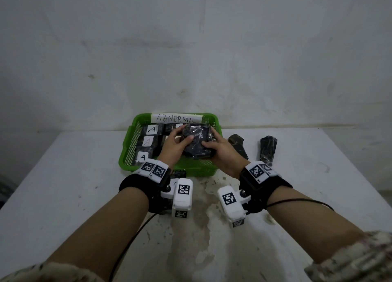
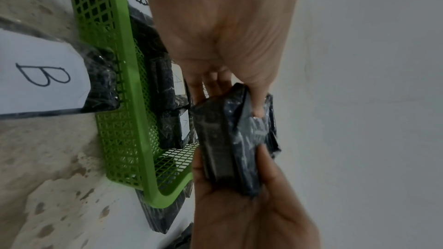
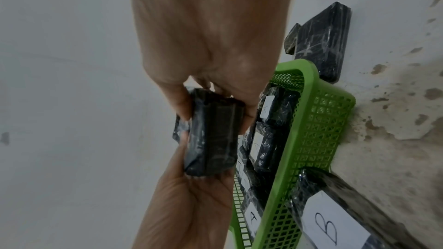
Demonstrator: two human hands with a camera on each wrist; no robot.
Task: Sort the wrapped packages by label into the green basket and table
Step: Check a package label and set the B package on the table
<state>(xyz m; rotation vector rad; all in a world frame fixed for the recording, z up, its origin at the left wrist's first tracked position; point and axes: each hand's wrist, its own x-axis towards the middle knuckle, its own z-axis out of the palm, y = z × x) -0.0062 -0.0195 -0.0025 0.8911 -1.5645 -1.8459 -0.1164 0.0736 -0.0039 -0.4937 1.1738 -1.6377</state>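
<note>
Both hands, left [image 1: 172, 147] and right [image 1: 222, 152], grip one black wrapped package [image 1: 197, 140] above the green basket [image 1: 127, 152] tagged "ABNORMAL" [image 1: 176, 118]; packages inside read "A" [image 1: 152, 129].

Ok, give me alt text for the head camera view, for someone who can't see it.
Both hands, left hand and right hand, hold a black wrapped package above a green basket signed ABNORMAL, which holds packages labelled A. Two more black packages lie on the white table to the basket's right.
</note>
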